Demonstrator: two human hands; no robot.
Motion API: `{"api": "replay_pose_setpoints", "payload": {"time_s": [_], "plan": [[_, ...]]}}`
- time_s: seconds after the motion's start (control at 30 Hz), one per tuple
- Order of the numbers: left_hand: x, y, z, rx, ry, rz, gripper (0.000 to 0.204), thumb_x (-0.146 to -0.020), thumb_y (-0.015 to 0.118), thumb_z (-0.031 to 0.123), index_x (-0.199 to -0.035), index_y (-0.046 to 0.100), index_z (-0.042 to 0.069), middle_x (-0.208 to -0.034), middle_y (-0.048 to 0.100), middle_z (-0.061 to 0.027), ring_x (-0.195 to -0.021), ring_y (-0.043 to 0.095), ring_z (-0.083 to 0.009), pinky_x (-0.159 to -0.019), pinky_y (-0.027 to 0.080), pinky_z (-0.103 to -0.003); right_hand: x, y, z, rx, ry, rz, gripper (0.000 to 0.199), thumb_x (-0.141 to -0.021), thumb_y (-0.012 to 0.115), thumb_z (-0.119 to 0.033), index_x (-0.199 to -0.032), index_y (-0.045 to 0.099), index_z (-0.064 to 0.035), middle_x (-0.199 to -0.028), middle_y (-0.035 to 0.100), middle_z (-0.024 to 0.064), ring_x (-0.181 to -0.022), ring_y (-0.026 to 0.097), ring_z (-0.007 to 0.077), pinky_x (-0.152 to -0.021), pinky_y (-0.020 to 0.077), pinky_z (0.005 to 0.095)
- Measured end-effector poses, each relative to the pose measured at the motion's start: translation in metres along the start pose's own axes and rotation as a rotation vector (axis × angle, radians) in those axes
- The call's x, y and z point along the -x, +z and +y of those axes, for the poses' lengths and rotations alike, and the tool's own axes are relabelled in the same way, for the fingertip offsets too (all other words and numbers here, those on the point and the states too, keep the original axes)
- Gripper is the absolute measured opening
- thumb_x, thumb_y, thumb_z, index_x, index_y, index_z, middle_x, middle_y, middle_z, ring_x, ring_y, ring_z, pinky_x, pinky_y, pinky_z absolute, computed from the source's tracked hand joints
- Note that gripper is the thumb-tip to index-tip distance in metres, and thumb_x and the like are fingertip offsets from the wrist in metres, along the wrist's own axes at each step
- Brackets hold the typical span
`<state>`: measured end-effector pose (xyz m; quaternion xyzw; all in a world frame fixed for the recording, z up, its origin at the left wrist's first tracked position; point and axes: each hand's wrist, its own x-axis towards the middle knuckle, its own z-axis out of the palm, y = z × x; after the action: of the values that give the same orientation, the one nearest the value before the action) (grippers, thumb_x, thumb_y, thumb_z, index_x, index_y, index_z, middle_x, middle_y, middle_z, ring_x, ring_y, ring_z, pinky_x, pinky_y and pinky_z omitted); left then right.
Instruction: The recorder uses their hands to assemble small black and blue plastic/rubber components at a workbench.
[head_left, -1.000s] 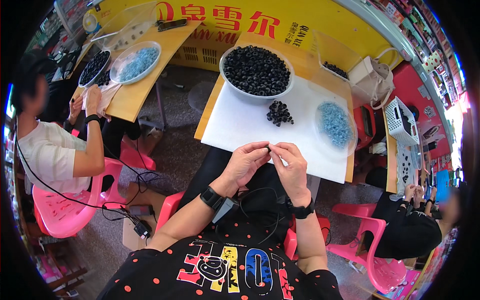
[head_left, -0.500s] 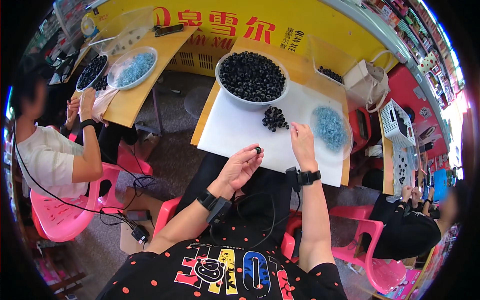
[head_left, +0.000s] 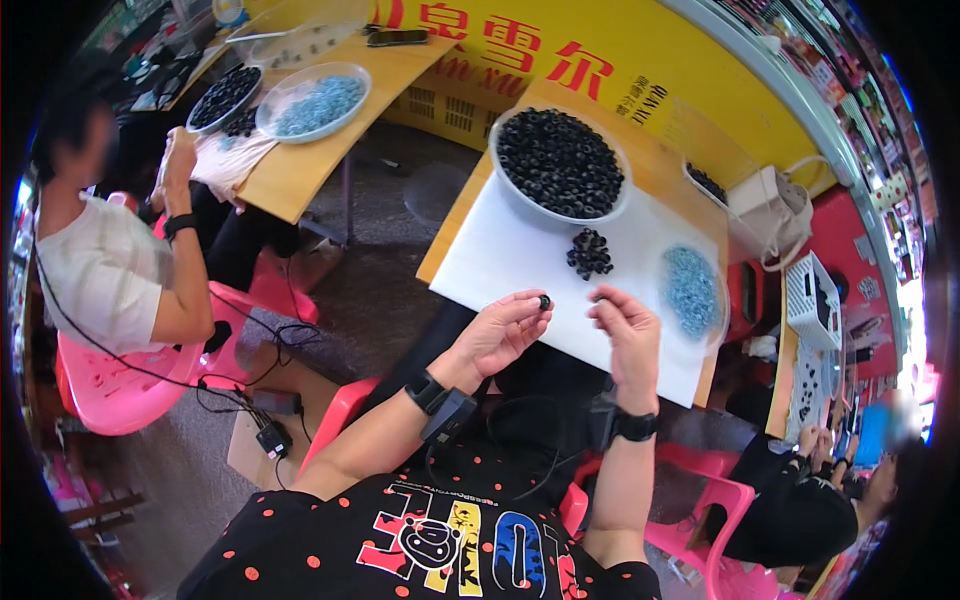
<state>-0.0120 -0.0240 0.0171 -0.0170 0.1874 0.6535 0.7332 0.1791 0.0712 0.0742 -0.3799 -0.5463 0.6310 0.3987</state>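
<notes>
My left hand (head_left: 500, 335) pinches a small black ring-shaped piece (head_left: 545, 302) between thumb and fingertips, palm turned up. A short gap away, my right hand (head_left: 630, 335) is closed in a pinch; whatever its fingertips hold is too small to make out. Just beyond both hands, a small pile of the same black pieces (head_left: 590, 255) lies on a white sheet (head_left: 470, 262). Behind it stands a white bowl (head_left: 520, 205) heaped with black pieces. To the right of the pile, many pale blue translucent bits (head_left: 692, 292) lie in a clear shallow tray.
The wooden table (head_left: 450, 235) stands against a yellow panel (head_left: 690, 120). A clear container of black pieces (head_left: 706, 183) and a white bag (head_left: 770, 215) are at its far right. Left, a person in a white shirt (head_left: 105, 270) works at another table (head_left: 290, 185). Cables (head_left: 240, 400) hang nearby.
My right hand has drawn back from the pile's edge toward my left hand, which still pinches its black piece. The whole view has shifted and tilted.
</notes>
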Motion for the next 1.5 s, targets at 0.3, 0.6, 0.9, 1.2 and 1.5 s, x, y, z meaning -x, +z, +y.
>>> {"api": "replay_pose_setpoints", "payload": {"time_s": [0.3,0.6,0.9,1.2,1.5], "plan": [[0.011,0.023,0.001,-0.05,-0.059,-0.022,0.025,-0.095,0.065,0.005,-0.118,0.058,0.001,-0.104,0.069,-0.0097,-0.093,0.069,-0.0165,-0.084,0.059,-0.027,0.033,0.028,0.0,-0.267,0.065,-0.005,0.021,-0.092,0.069,-0.001,-0.113,0.069,0.0039,-0.098,0.072,0.0097,-0.08,0.065,0.0125,-0.074,0.0523,0.0235],[0.012,0.028,-0.004,-0.138,-0.084,0.0,0.027,-0.094,0.068,0.009,-0.119,0.06,0.002,-0.1,0.067,-0.004,-0.088,0.065,-0.012,-0.08,0.057,-0.025,0.044,0.035,-0.014,0.031,-0.015,0.036,0.018,-0.09,0.07,0.001,-0.108,0.07,0.0048,-0.09,0.071,0.0064,-0.075,0.064,0.0091,-0.07,0.0506,0.0207],[0.014,0.024,-0.002,-0.145,-0.075,-0.008,0.03,-0.095,0.067,0.007,-0.123,0.058,0.0,-0.1,0.067,-0.0041,-0.087,0.065,-0.0115,-0.08,0.058,-0.025,0.047,0.036,-0.005,0.012,-0.032,-0.014,0.017,-0.092,0.07,-0.001,-0.109,0.071,0.0024,-0.092,0.071,0.0049,-0.077,0.064,0.0083,-0.072,0.052,0.021],[0.011,0.019,-0.005,-0.15,-0.076,0.024,0.029,-0.095,0.066,0.007,-0.122,0.058,0.0,-0.099,0.067,-0.0037,-0.087,0.066,-0.0117,-0.08,0.058,-0.025,0.046,0.034,-0.004,-0.03,-0.032,0.01,0.017,-0.094,0.067,-0.002,-0.111,0.069,0.0026,-0.092,0.071,0.0062,-0.077,0.064,0.009,-0.072,0.051,0.0212],[0.014,0.023,-0.005,-0.201,-0.044,0.008,0.023,-0.095,0.067,0.008,-0.116,0.061,0.003,-0.098,0.067,-0.0035,-0.087,0.066,-0.0119,-0.08,0.057,-0.025,0.048,0.037,-0.005,0.069,-0.022,0.009,0.015,-0.094,0.068,-0.003,-0.108,0.07,0.0025,-0.091,0.071,0.0051,-0.078,0.063,0.008,-0.072,0.0511,0.0207]]}}
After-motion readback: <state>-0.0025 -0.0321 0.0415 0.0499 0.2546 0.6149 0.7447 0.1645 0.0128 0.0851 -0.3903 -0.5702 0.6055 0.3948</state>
